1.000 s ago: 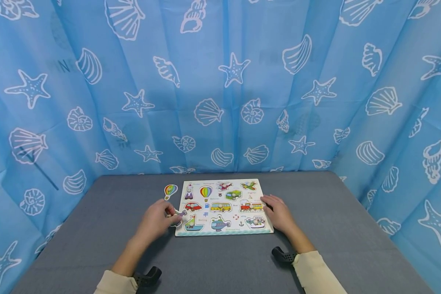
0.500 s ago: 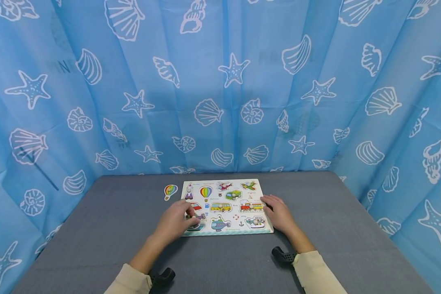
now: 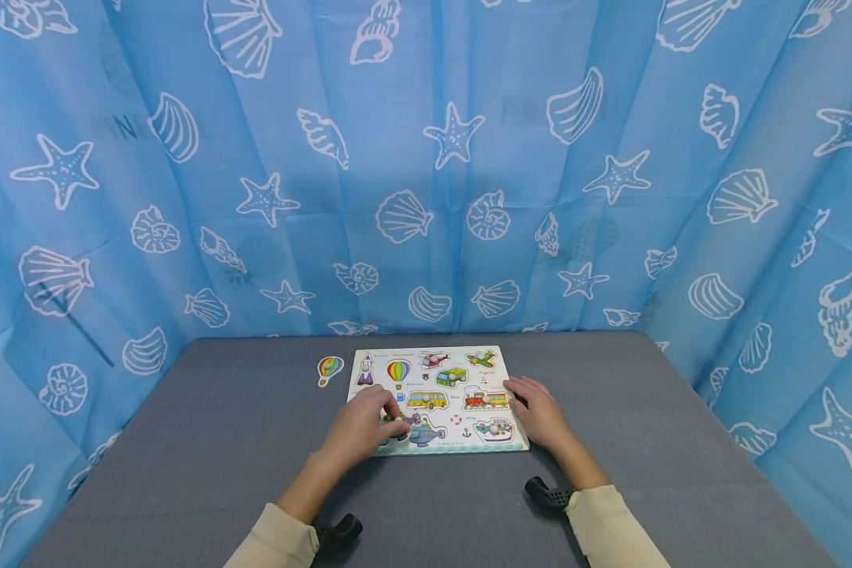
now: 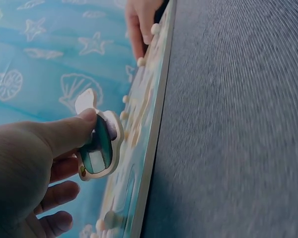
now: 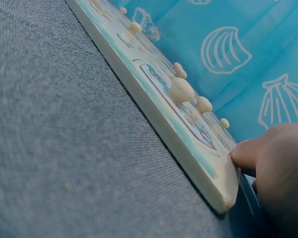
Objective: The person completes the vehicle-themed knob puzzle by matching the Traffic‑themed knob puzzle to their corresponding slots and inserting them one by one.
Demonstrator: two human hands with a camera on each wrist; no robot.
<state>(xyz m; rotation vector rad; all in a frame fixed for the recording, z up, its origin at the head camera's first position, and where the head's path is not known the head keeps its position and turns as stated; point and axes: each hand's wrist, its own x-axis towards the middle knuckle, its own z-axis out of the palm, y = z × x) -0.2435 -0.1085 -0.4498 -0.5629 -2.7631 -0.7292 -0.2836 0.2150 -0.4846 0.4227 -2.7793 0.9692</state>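
My left hand pinches a teal-and-purple puzzle piece, apparently the submarine, between thumb and fingers. It is raised above the lower left of the wooden puzzle board, just left of the submarine picture. The hand and piece hide the sailboat and most of the red car. At the board's right side, my right hand rests with its fingertips and thumb touching the edge. A wooden knob stands on the ship piece near that hand.
A hot-air balloon piece lies on the grey table, left of the board's upper corner. Knobbed pieces such as the bus and train sit in the board. A blue shell-patterned curtain hangs behind the table.
My left hand has carried the submarine piece rightward from the board's left edge to beside the submarine picture. The right hand stays at the board's right edge.
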